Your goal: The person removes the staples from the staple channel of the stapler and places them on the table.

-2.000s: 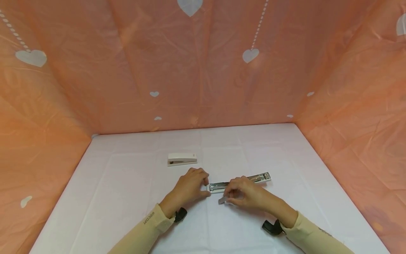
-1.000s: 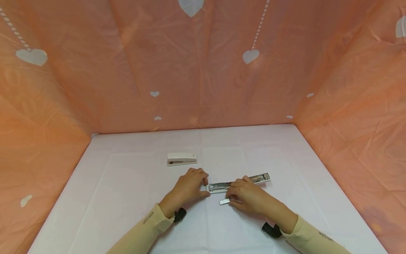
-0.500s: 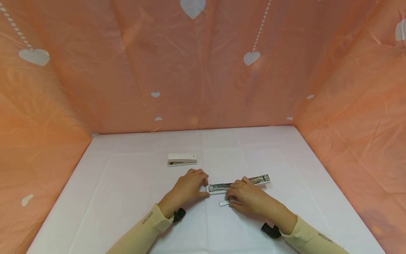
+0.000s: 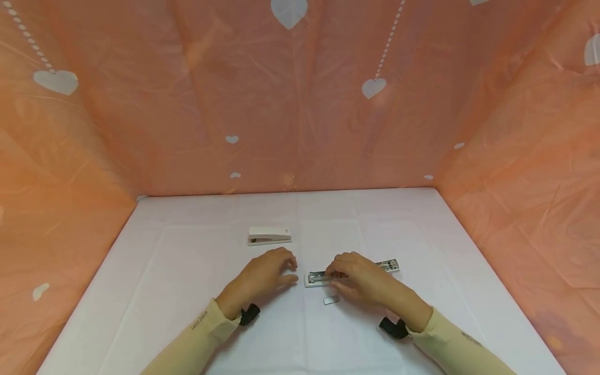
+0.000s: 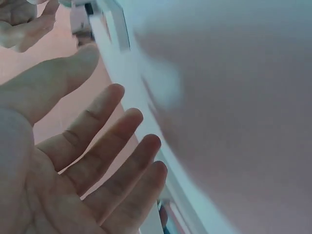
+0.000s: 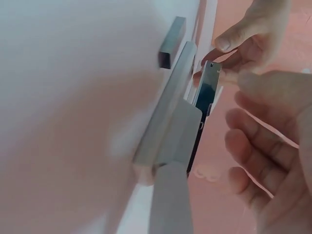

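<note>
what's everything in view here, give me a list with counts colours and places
Open stapler: 1, white with silver metal, on the table, partly hidden by the right hand
Small metal strip: 1, silver, on the table, nearer side of the open stapler
Closed stapler: 1, white, beyond the left hand
Table: 1, white, under everything
Curtain: orange-pink with pale hearts, behind and at both sides
Left hand: 1, bare, left of the open stapler
Right hand: 1, bare, over the open stapler
Sleeves: 2, pale yellow, forearms
Wrist devices: 2, black, one per wrist
</note>
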`<act>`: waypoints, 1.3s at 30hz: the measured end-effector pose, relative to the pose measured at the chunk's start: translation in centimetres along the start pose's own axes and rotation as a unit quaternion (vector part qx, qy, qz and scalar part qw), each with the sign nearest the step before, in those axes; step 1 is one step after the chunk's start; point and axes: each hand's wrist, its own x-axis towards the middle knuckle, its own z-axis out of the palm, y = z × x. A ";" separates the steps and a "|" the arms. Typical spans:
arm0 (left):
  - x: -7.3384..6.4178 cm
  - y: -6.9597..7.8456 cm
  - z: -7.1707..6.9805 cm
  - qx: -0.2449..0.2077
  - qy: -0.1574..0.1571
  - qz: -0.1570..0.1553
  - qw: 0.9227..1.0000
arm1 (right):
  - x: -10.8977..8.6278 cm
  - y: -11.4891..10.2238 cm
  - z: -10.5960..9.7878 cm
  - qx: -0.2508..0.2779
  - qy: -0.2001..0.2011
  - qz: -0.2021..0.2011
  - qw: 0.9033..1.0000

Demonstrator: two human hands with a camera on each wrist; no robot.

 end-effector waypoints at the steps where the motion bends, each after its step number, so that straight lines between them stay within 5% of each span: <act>1: -0.2 -0.3 -0.4 0.005 0.003 -0.001 1.000 | 0.3 0.0 0.0 0.001 0.007 -0.001 1.000; 7: -1.5 -2.4 -2.4 0.012 0.021 0.007 1.000 | 1.9 0.0 0.0 0.007 0.049 -0.016 0.999; 12: -2.8 -4.1 -3.5 -0.007 0.032 0.008 0.999 | 3.3 0.0 0.1 0.024 0.043 -0.015 0.999; 21: -4.0 -6.8 -5.6 -0.072 0.046 -0.078 0.993 | 5.6 -0.2 -0.3 0.045 0.053 -0.012 0.998; 29: -2.6 -8.5 -6.8 -0.062 0.058 -0.092 0.992 | 7.9 -0.6 -0.2 0.038 0.050 0.000 0.998; 39: -0.4 -10.1 -7.0 -0.060 0.031 -0.088 0.994 | 10.8 -0.9 0.1 0.045 0.030 0.019 0.998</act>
